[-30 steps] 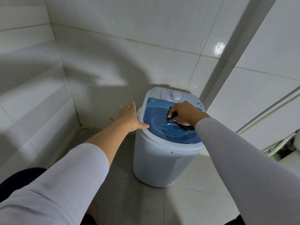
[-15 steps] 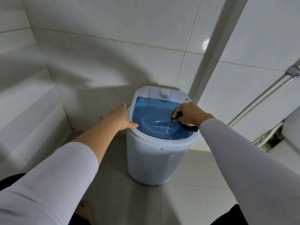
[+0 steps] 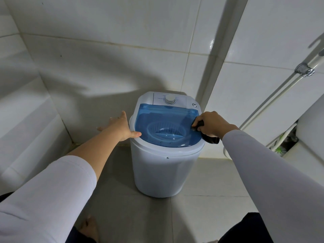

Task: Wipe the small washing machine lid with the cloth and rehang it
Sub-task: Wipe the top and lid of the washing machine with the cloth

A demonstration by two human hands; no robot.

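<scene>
A small white washing machine [image 3: 164, 172] stands on the tiled floor in a corner, with a see-through blue lid [image 3: 157, 118] lying flat on top and a white dial [image 3: 169, 99] behind it. My right hand [image 3: 213, 125] is closed around a dark cloth [image 3: 209, 138] and presses it on the lid's right edge; part of the cloth hangs off the rim. My left hand [image 3: 121, 128] rests on the machine's left rim, fingers spread, thumb touching the lid's edge.
White tiled walls close in behind and to the left. A white pipe with a metal clamp [image 3: 304, 70] runs diagonally at right, above a white fixture [image 3: 308, 130]. A bare foot [image 3: 89, 228] shows at the bottom on grey floor tiles.
My right hand has slid the cloth from the middle of the lid to its right edge. The left hand stays on the left rim. The camera has pulled back.
</scene>
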